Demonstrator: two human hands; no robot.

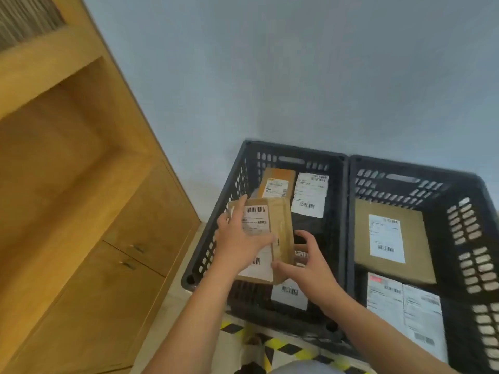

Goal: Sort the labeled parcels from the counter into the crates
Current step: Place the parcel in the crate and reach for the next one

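Note:
A brown cardboard parcel (280, 228) with a white barcode label hangs over the left dark crate (243, 163). My left hand (240, 241) grips it from the left, thumb across its label. My right hand (307, 263) holds its near right corner with fingers spread. Inside the left crate lie a brown labeled parcel (275, 182), a dark parcel with a white label (310, 195) and another labeled parcel (290, 294) under my hands. The right crate (459, 184) holds a flat brown box (388, 238) and a white-labeled mailer (405, 306).
A wooden cabinet (89, 211) with shelves and two drawer fronts stands close on the left of the crates. A pale wall rises behind them. Yellow-and-black floor tape (286, 346) runs along the crates' near side.

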